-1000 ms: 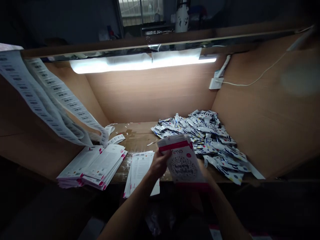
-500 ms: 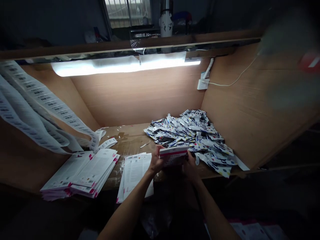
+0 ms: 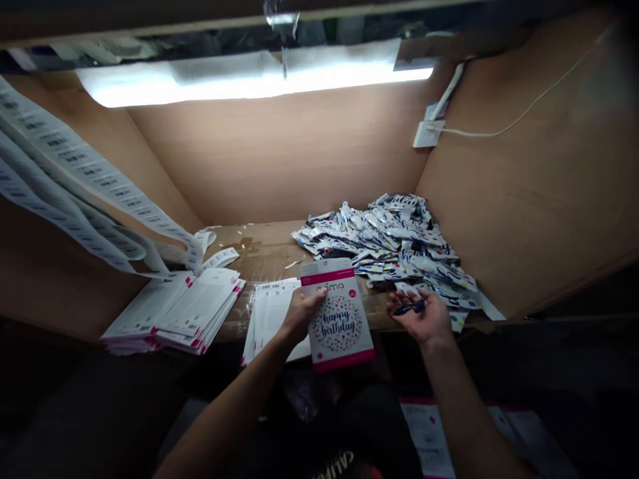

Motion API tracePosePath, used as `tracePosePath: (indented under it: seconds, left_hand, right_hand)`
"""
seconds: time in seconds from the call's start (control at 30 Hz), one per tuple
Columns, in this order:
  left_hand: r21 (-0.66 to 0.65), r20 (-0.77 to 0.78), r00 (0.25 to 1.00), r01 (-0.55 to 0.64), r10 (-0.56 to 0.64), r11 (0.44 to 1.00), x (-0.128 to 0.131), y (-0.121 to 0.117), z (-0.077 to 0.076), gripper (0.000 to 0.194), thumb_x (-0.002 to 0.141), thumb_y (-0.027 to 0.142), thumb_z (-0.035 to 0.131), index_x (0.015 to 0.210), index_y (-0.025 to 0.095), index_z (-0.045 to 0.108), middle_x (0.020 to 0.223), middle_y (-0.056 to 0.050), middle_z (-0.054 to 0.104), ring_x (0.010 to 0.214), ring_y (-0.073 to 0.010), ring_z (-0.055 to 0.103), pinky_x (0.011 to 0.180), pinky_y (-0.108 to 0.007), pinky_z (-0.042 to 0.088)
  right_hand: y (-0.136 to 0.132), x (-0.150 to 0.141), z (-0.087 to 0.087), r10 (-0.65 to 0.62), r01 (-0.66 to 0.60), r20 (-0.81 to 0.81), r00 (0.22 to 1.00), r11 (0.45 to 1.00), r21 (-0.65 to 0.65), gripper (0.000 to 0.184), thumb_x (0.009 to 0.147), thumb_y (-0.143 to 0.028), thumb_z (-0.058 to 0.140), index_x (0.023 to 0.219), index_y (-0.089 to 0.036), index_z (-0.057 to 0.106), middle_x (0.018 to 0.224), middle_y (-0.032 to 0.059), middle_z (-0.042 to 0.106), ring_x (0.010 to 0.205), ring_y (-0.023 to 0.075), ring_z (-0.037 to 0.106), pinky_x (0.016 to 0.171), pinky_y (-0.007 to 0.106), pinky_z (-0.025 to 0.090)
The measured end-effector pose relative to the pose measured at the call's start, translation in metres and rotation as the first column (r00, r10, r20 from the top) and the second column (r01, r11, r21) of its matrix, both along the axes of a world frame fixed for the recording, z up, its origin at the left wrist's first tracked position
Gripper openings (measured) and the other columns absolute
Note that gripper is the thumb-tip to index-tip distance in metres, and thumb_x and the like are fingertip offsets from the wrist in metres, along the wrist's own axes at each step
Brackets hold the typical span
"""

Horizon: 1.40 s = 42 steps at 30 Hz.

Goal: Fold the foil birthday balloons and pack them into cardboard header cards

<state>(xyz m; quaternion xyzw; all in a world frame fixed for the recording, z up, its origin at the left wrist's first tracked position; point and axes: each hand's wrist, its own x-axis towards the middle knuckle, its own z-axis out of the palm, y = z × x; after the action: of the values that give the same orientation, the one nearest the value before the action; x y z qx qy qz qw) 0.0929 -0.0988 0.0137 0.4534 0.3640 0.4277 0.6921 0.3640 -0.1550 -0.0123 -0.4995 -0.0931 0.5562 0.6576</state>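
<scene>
My left hand is closed on the left edge of a flat white packet with pink bands and "happy birthday" in a ring of dots, its thumb on the front. The packet tilts toward me over the table's front edge. To the right, apart from the packet, my right hand is palm up with curled fingers, holding a small dark blue object whose kind I cannot make out. Just behind that hand lies a heap of folded foil pieces, white with dots and dark lettering.
Stacked white-and-pink packets lie at the left, with more sheets beside my left forearm. Barcode label strips hang down at the left. A lamp and a socket are above; more packets lie below right.
The packet, earlier tilted edge-up between both hands, now shows its front in my left hand. My right hand has moved away right and turned palm up. The view has tipped downward.
</scene>
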Motion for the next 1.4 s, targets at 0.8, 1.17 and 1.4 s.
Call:
tracePosePath:
  seconds: [0.8,1.17,1.4]
  left_hand:
    - [0.067,-0.412,0.907,0.126,-0.088,0.99,-0.052,-0.103,-0.013,0.022,0.087,0.035,0.07,0.095,0.015,0.073,0.083,-0.005,0.073,0.077,-0.0201,0.064,0.07,-0.029,0.052]
    - [-0.078,-0.203,0.97,0.12,-0.134,0.99,-0.056,-0.099,-0.018,0.039,0.082,0.034,0.078,0.115,0.015,0.067,0.108,-0.012,0.076,0.092,-0.0254,0.072,0.086,-0.039,0.058]
    - [-0.011,-0.282,0.945,0.168,-0.165,0.986,-0.055,-0.103,-0.011,0.036,0.09,0.031,0.069,0.122,0.014,0.066,0.107,-0.011,0.076,0.097,-0.0256,0.07,0.089,-0.039,0.057]
  right_hand:
    - [-0.075,-0.138,0.042,0.514,-0.374,0.735,-0.443,0.639,-0.672,0.032,0.107,-0.036,0.039,0.113,-0.025,0.069,0.084,0.013,0.077,0.069,0.0266,0.072,0.064,0.031,0.039]
    - [-0.072,-0.107,0.052,0.473,-0.392,0.793,-0.383,0.694,-0.604,0.041,0.108,-0.043,0.036,0.102,-0.027,0.074,0.087,0.0091,0.078,0.073,0.0252,0.072,0.064,0.03,0.038]
    - [-0.076,-0.123,0.063,0.512,-0.318,0.699,-0.499,0.642,-0.698,0.045,0.11,-0.041,0.028,0.106,-0.024,0.07,0.087,0.0114,0.078,0.076,0.0278,0.076,0.066,0.03,0.044]
